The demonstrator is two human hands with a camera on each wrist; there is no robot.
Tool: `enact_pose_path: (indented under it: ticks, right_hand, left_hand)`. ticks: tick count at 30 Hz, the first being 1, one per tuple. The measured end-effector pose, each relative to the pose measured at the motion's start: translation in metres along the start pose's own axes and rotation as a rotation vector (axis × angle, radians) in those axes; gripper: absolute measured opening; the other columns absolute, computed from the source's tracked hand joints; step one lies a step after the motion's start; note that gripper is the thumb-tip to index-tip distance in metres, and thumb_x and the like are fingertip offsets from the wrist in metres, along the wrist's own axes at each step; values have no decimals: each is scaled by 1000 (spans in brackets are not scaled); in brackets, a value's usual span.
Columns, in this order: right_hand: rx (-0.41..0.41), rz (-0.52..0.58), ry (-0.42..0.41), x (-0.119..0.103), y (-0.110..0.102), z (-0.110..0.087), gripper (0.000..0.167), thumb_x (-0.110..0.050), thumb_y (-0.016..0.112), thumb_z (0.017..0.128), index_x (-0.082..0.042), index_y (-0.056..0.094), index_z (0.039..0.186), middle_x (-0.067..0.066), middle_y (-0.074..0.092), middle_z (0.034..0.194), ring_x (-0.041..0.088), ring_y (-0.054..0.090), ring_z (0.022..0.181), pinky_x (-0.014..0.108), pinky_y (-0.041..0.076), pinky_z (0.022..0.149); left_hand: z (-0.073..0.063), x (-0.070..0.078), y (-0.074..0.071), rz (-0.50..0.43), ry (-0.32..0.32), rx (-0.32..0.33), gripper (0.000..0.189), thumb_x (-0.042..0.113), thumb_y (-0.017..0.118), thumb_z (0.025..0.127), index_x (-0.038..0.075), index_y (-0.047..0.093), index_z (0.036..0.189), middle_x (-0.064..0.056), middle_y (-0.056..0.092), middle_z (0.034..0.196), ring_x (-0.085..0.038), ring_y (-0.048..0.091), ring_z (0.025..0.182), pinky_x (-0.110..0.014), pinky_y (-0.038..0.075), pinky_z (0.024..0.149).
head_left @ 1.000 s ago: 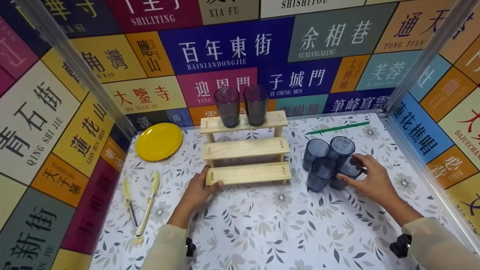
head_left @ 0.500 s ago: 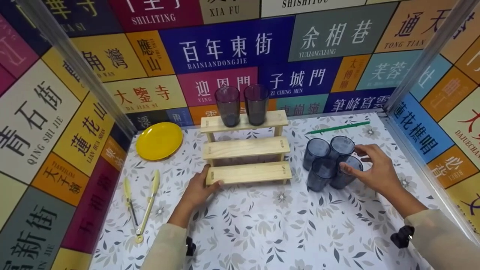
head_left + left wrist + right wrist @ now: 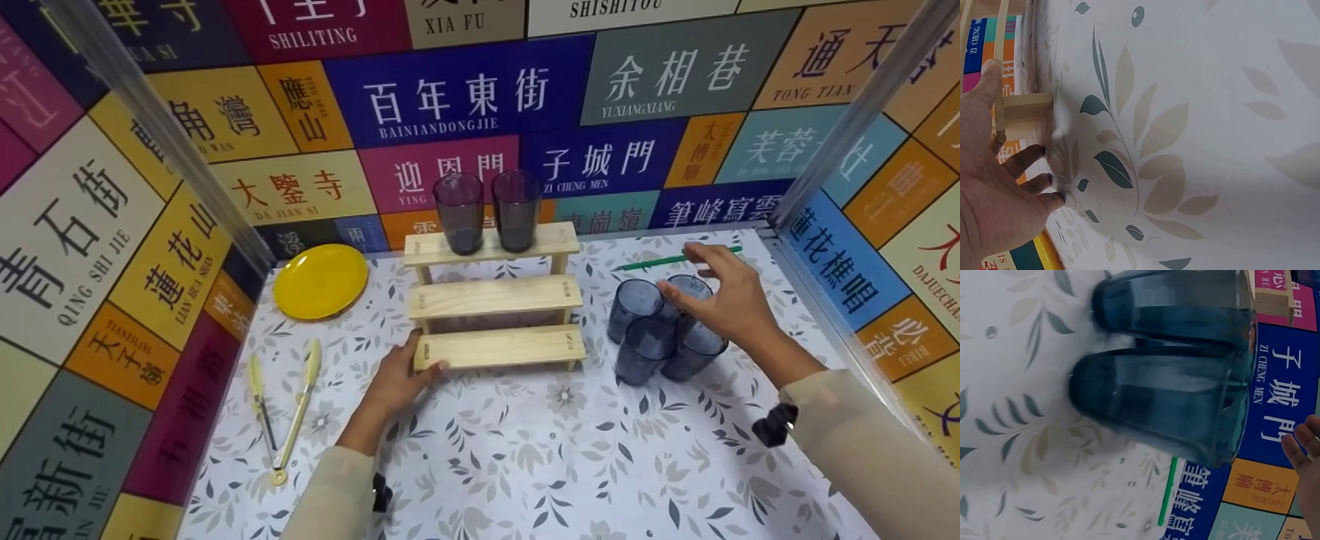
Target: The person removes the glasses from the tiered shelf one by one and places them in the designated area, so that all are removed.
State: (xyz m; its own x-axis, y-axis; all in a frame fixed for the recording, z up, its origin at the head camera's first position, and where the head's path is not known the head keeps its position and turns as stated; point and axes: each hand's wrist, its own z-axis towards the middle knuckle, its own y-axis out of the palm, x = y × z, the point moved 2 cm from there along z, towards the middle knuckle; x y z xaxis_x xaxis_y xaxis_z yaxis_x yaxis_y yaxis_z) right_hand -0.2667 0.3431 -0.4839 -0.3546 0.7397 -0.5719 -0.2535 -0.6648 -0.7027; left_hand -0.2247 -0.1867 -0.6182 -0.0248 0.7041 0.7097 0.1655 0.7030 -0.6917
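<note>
Right hand (image 3: 724, 296) hovers, thumb and fingers apart, over the back right one of four blue glasses (image 3: 646, 352) clustered on the patterned tablecloth (image 3: 480, 465), hiding parts of that glass and its front neighbour; whether a fingertip touches the rim, I cannot tell. The right wrist view cuts this hand off at its edge. The left hand (image 3: 397, 379) grips the left end of the wooden stand's (image 3: 495, 298) bottom shelf, its lower fingers hidden from the head view. A green stick (image 3: 651, 262) passes behind the right fingers.

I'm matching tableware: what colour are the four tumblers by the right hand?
The four tumblers are translucent greyish blue, clearest in the head view.
</note>
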Motion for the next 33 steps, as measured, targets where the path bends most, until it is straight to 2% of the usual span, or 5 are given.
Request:
enact_pose_path:
  ticks: [4, 7, 9, 20, 33]
  right_hand:
    - [-22, -2, -11, -14, 8, 17, 74, -37, 89, 96, -6, 60, 157, 20, 66, 148, 43, 63, 136, 30, 56, 110]
    - [-48, 5, -6, -24, 17, 29, 78, -40, 88, 97, -4, 57, 159, 22, 64, 150, 45, 60, 140, 63, 53, 111]
    - [-68, 13, 2, -31, 23, 37, 81, -43, 87, 97, -4, 55, 161, 23, 62, 152, 46, 59, 141, 65, 52, 113]
    - [-111, 58, -13, -68, 49, 68, 83, -48, 84, 99, -8, 52, 164, 20, 57, 162, 45, 56, 147, 67, 47, 117]
    - [-166, 80, 3, -100, 71, 96, 97, -61, 83, 95, -12, 45, 170, 13, 56, 166, 38, 51, 155, 62, 44, 124]
  left_hand:
    - [-1, -1, -1, -15, 7, 4, 100, 66, 71, 102, 17, 27, 177, -35, 50, 162, -53, 50, 151, -69, 39, 125]
    - [1, -5, 0, -6, 44, 21, 102, 73, 68, 100, 17, 29, 177, -37, 55, 155, -54, 55, 143, -70, 44, 119]
    - [1, -6, 0, -4, 61, 28, 103, 74, 67, 99, 16, 31, 176, -37, 57, 153, -55, 56, 141, -71, 45, 117]
    - [1, 3, 1, 127, -5, 1, 98, 72, 64, 103, 26, 23, 179, -28, 59, 157, -48, 58, 144, -67, 47, 119]
    - [0, 1, 1, 91, -29, -6, 100, 73, 63, 102, 29, 18, 179, -27, 49, 169, -51, 46, 157, -69, 39, 125]
